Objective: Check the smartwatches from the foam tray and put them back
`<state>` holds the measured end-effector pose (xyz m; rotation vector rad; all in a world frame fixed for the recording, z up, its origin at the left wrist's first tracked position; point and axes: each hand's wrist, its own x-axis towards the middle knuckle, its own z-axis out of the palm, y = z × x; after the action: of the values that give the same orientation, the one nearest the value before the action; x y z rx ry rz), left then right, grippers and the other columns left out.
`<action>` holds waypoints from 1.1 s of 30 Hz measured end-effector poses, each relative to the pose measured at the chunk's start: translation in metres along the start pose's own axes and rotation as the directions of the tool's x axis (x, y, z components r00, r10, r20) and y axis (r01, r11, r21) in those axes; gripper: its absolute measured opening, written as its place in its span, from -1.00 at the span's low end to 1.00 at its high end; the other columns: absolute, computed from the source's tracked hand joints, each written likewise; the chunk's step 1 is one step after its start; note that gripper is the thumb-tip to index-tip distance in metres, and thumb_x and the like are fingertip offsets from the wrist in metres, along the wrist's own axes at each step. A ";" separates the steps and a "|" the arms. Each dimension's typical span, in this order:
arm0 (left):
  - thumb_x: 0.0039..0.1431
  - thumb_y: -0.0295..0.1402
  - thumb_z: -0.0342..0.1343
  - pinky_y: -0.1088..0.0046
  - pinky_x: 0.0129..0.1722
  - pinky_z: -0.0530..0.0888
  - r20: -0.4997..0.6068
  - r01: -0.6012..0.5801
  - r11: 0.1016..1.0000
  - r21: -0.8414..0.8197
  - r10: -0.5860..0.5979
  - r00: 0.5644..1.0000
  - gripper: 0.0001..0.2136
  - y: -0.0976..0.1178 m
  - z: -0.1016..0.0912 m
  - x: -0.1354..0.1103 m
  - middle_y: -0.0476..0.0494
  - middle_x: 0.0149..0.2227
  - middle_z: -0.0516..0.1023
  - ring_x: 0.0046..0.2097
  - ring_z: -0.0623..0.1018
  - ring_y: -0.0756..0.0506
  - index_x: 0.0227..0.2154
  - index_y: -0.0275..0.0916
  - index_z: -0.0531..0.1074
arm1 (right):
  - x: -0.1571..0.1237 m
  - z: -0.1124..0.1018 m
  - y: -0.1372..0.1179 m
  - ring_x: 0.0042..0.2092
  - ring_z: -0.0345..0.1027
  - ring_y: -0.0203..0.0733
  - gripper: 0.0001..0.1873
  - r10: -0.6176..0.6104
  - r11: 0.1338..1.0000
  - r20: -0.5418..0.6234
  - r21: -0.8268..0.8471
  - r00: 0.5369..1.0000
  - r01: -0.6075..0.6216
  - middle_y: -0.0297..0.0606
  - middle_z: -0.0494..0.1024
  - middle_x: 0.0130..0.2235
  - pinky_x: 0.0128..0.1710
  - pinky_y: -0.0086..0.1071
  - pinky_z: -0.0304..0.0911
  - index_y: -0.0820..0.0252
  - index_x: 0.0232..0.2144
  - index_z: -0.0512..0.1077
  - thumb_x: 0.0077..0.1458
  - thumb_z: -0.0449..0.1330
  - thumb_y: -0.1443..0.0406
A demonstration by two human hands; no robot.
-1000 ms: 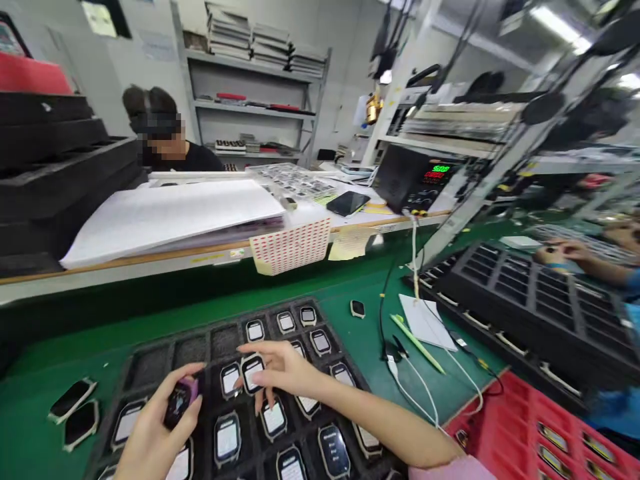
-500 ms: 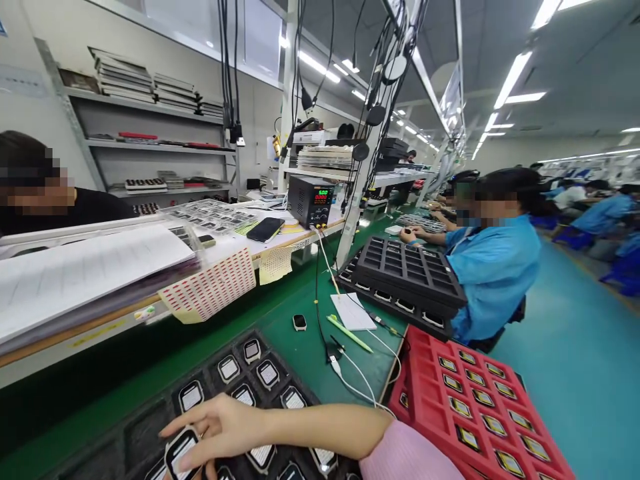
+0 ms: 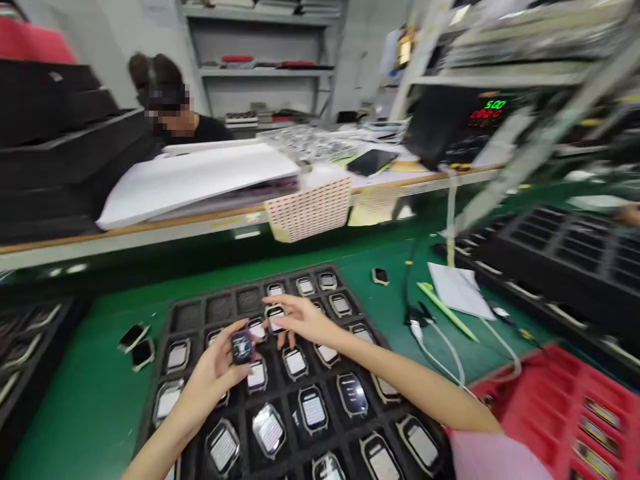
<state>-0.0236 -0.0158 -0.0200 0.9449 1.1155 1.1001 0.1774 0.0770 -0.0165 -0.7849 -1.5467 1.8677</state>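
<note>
Before me lies a black foam tray (image 3: 220, 308) whose pockets hold several smartwatch cases, most with white lit screens. My left hand (image 3: 213, 370) is closed around a dark-screened smartwatch (image 3: 243, 347), held above the tray's middle. Just to its right, my right hand (image 3: 307, 323) pinches another smartwatch (image 3: 275, 319) with a whitish screen, over the upper part of the tray. Both hands are above the tray, a short way apart. A lit smartwatch (image 3: 313, 408) rests in a pocket nearer to me.
Two loose watches (image 3: 143, 353) lie left of the tray, and one watch (image 3: 380, 275) to its right. A green pen (image 3: 447, 311), white paper (image 3: 460, 291) and cables (image 3: 440, 363) lie farther right. A red tray (image 3: 535, 400) and stacked black trays (image 3: 575, 253) flank them.
The view has swung left and down toward the black tray. My left hand has come into view holding a watch. My right hand still holds a watch, now over the tray's upper part.
</note>
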 end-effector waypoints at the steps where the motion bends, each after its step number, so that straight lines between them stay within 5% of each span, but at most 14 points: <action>1: -0.08 -0.36 0.23 0.39 -0.23 0.47 0.043 0.020 0.999 -0.046 -0.018 0.999 -0.43 0.005 0.002 0.000 -0.23 -0.07 0.50 -0.12 0.53 -0.18 0.07 -0.21 0.26 | 0.001 -0.001 -0.001 -0.53 0.45 -0.32 -0.36 -0.003 1.000 -0.001 -0.006 1.000 0.003 -0.12 0.55 -0.24 -0.67 -0.60 0.26 0.27 0.11 0.24 0.05 0.28 0.12; 3: -0.04 -0.45 0.17 0.33 -0.14 0.47 0.115 0.068 0.992 -0.105 -0.056 0.992 -0.48 0.012 0.004 0.004 -0.24 -0.03 0.48 -0.08 0.52 -0.19 0.05 -0.21 0.28 | 0.003 -0.002 -0.003 -0.50 0.47 -0.31 -0.43 -0.007 1.000 -0.002 -0.017 1.000 0.007 -0.13 0.54 -0.21 -0.64 -0.58 0.30 0.26 0.11 0.23 0.10 0.25 0.18; 9: -0.01 -0.50 0.06 0.19 -0.07 0.47 0.098 0.031 0.976 -0.217 -0.010 0.995 -0.55 0.014 -0.004 0.010 -0.21 -0.07 0.48 -0.10 0.55 -0.20 0.02 -0.20 0.30 | 0.007 -0.001 -0.008 -0.48 0.47 -0.22 -0.49 0.022 0.993 -0.041 -0.112 0.999 -0.026 -0.13 0.53 -0.23 -0.61 -0.47 0.35 0.22 0.09 0.26 0.13 0.21 0.20; 19: 0.09 -0.37 0.10 0.18 -0.13 0.52 0.133 -0.015 0.990 -0.139 0.033 0.991 -0.67 0.014 -0.007 0.013 -0.22 -0.12 0.50 -0.13 0.56 -0.21 -0.05 -0.21 0.31 | 0.008 0.000 -0.009 -0.49 0.46 -0.19 -0.52 0.019 0.994 -0.057 -0.107 0.998 -0.025 -0.11 0.55 -0.20 -0.60 -0.42 0.34 0.19 0.09 0.27 0.15 0.19 0.19; 26: 0.00 -0.45 0.21 0.41 -0.21 0.47 0.047 -0.139 0.989 0.045 0.137 0.989 -0.49 0.006 -0.006 0.010 -0.15 -0.14 0.43 -0.21 0.50 -0.07 0.04 -0.18 0.21 | 0.004 0.009 -0.010 -0.42 0.47 -0.20 -0.45 -0.003 0.993 -0.017 -0.118 1.000 0.001 -0.15 0.53 -0.23 -0.57 -0.46 0.36 0.19 0.16 0.20 0.16 0.18 0.18; 29: 0.06 -0.44 0.17 0.37 -0.15 0.46 0.064 -0.219 0.968 0.121 0.212 0.975 -0.41 0.002 -0.004 0.006 -0.15 -0.10 0.39 -0.16 0.48 -0.08 0.14 -0.13 0.09 | 0.002 0.016 -0.007 -0.43 0.45 -0.24 -0.56 0.015 0.993 0.071 -0.120 0.997 -0.007 -0.25 0.52 -0.38 -0.55 -0.48 0.35 0.22 0.04 0.34 0.16 0.18 0.15; 33: 0.11 -0.37 0.19 0.26 -0.01 0.38 0.129 -0.420 0.813 0.404 0.404 0.906 -0.49 0.005 -0.001 -0.002 -0.15 -0.03 0.35 -0.01 0.43 -0.15 0.09 -0.05 0.16 | 0.000 0.021 0.000 -0.53 0.38 -0.32 -0.59 0.055 0.995 0.154 -0.091 0.987 -0.042 -0.30 0.51 -0.42 -0.52 -0.47 0.34 0.26 -0.20 0.47 0.06 0.26 0.04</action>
<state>-0.0251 -0.0169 -0.0153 1.6080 1.1727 1.1984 0.1616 0.0640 -0.0129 -0.7354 -1.7314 1.9477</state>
